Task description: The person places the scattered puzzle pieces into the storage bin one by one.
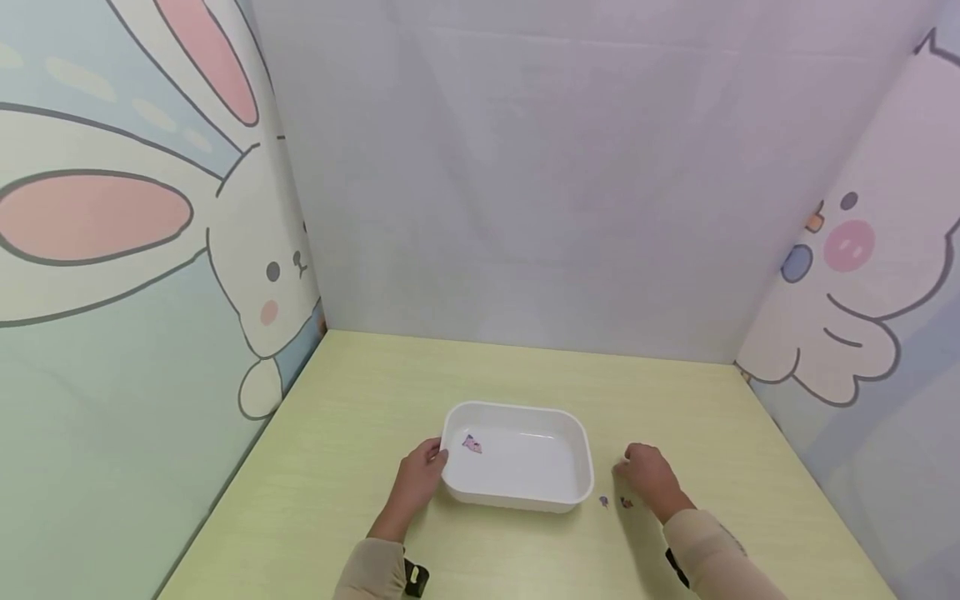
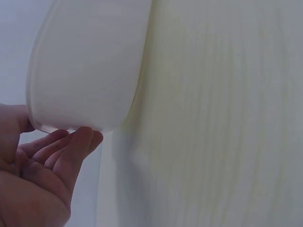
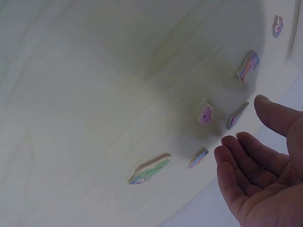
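My left hand (image 1: 417, 479) holds the left end of a white rectangular tray (image 1: 525, 471), and the left wrist view shows its thumb at the rim and its fingertips against the outer wall. A small pink flat piece (image 1: 472, 444) lies inside the tray. To the tray's right, my right hand (image 1: 651, 475) hovers low over the table. In the right wrist view its thumb and fingers are apart, close to a thin flat piece (image 3: 237, 116). A round pink piece (image 3: 206, 114), a green-topped piece (image 3: 150, 168) and a bluish piece (image 3: 199, 158) lie around it.
Two more printed pieces, one red and blue (image 3: 247, 65) and one smaller (image 3: 278, 26), lie farther off in the right wrist view. The pale yellow table (image 1: 360, 392) meets a grey back wall (image 1: 510, 208) and side walls with cartoon animals.
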A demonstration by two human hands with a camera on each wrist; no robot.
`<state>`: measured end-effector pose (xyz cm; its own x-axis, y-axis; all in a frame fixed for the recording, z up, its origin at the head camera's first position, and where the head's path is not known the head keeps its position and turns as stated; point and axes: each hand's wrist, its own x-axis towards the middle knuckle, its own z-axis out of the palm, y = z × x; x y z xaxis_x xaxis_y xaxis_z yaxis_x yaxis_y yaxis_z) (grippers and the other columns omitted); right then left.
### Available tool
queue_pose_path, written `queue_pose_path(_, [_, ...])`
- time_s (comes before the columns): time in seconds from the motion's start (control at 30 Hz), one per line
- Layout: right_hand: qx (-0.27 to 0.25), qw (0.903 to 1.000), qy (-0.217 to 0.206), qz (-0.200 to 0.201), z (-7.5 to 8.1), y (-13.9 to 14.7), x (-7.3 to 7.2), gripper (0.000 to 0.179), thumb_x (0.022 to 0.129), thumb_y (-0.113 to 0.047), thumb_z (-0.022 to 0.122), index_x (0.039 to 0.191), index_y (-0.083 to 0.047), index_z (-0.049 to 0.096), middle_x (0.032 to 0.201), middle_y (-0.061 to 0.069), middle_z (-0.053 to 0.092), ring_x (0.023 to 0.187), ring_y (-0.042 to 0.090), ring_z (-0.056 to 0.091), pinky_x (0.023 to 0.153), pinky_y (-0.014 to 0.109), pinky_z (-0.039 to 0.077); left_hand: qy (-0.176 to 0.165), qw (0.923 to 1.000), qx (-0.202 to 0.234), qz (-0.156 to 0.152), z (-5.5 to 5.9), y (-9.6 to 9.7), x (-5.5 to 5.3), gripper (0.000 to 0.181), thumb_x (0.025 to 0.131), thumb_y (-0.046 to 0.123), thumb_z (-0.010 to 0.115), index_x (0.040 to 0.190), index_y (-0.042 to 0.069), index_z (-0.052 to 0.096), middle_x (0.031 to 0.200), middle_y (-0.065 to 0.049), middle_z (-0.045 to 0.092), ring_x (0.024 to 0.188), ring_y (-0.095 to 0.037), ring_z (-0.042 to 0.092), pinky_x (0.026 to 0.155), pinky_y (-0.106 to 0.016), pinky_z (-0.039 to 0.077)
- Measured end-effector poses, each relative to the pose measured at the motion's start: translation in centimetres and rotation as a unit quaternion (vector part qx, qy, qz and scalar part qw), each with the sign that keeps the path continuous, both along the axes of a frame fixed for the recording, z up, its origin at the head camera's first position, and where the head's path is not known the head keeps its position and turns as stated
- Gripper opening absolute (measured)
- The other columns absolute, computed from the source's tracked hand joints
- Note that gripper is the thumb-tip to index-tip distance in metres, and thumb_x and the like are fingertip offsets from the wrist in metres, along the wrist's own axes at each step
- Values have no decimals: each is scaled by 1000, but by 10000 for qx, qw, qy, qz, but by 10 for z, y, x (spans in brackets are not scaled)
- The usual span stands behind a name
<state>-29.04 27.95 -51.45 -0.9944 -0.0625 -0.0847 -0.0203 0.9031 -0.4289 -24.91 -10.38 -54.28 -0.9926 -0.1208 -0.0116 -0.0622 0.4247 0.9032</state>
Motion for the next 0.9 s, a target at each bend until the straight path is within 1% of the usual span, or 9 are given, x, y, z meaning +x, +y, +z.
queue_pose_path(0.1, [15, 10000, 18, -24, -1, -2, 1, 19, 84, -8, 68, 85, 9, 59, 75, 10, 58, 67, 22, 52, 63, 42, 50, 14, 10000, -7, -22, 0, 0, 0, 35, 99, 18, 56, 128, -1, 59, 123, -19, 63, 117, -37, 57, 96, -51, 46])
queue_pose_path(0.27, [88, 9999, 48, -38, -2, -5, 1, 15, 84, -7, 67, 82, 6, 58, 73, 8, 54, 67, 22, 49, 61, 39, 47, 37, 10000, 32, -53, -1, -1, -1, 36, 99, 18, 55, 129, -2, 59, 123, -19, 63, 117, -36, 57, 97, -51, 47])
queue_pose_path(0.33, [79, 9999, 24, -63, -2, -6, 0, 15, 83, -6, 66, 83, 6, 58, 74, 8, 54, 67, 22, 50, 61, 39, 48, 44, 10000, 48, -58, -1, -1, -1, 36, 99, 18, 55, 129, -2, 59, 123, -19, 63, 116, -36, 57, 96, -50, 47])
queue_pose_path(0.53, [68, 9999, -65, -87, -3, -7, -2, 18, 84, -4, 66, 91, 11, 60, 84, 14, 60, 72, 24, 53, 68, 43, 51, 44, 10000, 64, -42, -1, -1, -1, 36, 99, 17, 55, 129, -3, 58, 123, -19, 63, 116, -36, 58, 96, -50, 47])
queue_pose_path(0.7, [105, 9999, -1, -85, -6, -6, -3, 17, 84, -4, 66, 91, 11, 60, 86, 16, 61, 75, 24, 54, 71, 45, 52, 21, 10000, 88, -39, 0, -1, -1, 36, 99, 18, 55, 129, -2, 58, 123, -19, 63, 116, -36, 58, 95, -50, 48])
queue_pose_path(0.9, [23, 9999, 36, -104, -8, -6, -4, 16, 85, -4, 66, 90, 10, 60, 83, 13, 60, 72, 23, 52, 67, 42, 50, 22, 10000, 87, -14, 1, 0, 0, 36, 99, 17, 55, 129, -3, 58, 122, -20, 63, 115, -37, 58, 95, -50, 48])
